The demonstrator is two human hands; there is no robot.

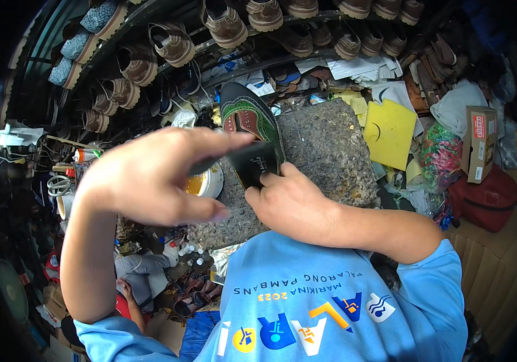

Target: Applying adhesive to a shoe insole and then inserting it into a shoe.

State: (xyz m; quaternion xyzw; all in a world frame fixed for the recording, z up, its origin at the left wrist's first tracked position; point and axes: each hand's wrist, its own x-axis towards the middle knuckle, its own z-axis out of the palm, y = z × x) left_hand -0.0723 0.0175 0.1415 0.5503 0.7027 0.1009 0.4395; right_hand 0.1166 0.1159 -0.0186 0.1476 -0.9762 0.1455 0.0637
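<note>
A green and brown leather shoe (232, 113) with a dark sole lies toe-away on a rough stone block (331, 151). At its near end shows a black insole (249, 166) with faint lettering. My right hand (288, 199) is closed around this heel end, its fingertips on the insole. Over the shoe's left side hovers my left hand (150, 175), blurred, with thumb and fingers spread apart. Whether its fingertip touches the shoe I cannot tell. Partly hidden beneath it is a white tub (213, 183) with yellowish glue inside.
Racks of brown shoes (225, 27) curve across the far side. Yellow sheets (389, 134), a cardboard box (480, 145) and a red bag (486, 199) lie at the right. Scissors (59, 185) sit at the left. Another person's hand (127, 289) shows at lower left, near small bottles (192, 256).
</note>
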